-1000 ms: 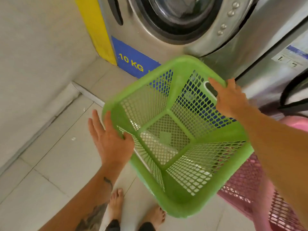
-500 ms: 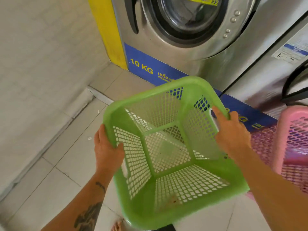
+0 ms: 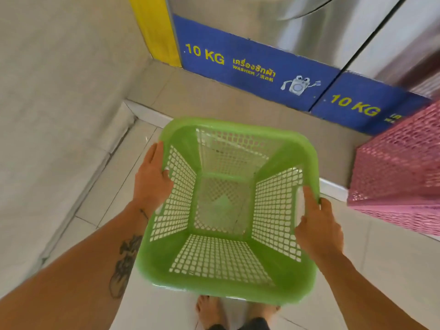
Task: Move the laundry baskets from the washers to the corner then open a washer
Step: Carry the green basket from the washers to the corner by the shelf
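Both arms reach forward and down. Left hand (image 3: 152,177) flat against the left rim of the green basket (image 3: 228,279), thumb hooked inside. Right hand (image 3: 317,232) closed on the right rim; both grips hold it. Basket held above the tiled floor (image 3: 71,229), in front of the steel washers (image 3: 309,32). Empty; square, lattice plastic. Pink basket (image 3: 400,177), same mesh, just to the right.

The green laundry basket (image 3: 228,210) has levelled out, mouth up; the left hand (image 3: 152,179) now grips its rim.
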